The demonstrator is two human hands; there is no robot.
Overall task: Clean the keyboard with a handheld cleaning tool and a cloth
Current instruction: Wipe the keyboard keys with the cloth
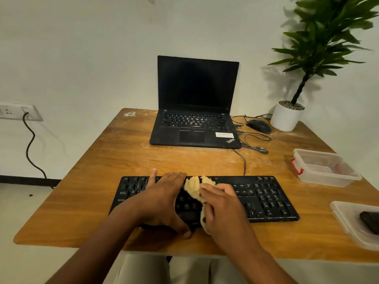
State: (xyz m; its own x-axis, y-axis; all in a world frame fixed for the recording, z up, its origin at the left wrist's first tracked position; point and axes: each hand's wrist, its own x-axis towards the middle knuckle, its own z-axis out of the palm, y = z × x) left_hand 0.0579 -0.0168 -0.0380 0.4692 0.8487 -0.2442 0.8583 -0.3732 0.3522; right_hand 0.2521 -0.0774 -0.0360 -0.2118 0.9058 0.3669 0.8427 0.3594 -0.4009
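lying across the near middle of the wooden table [106, 152]: black keyboard [266, 199], cable running toward 12 o'clock. pinching a bunched yellow cloth [193, 188] against the centre keys: right hand [220, 210], fingers curled into it. spreading flat over the left-centre keys, bracing: left hand [164, 199]. risking popped keycaps if snagging cloth folds, and sliding the board if easing the brace. sitting at 12 o'clock: laptop [196, 105]; at 3 o'clock: plastic container [324, 171].
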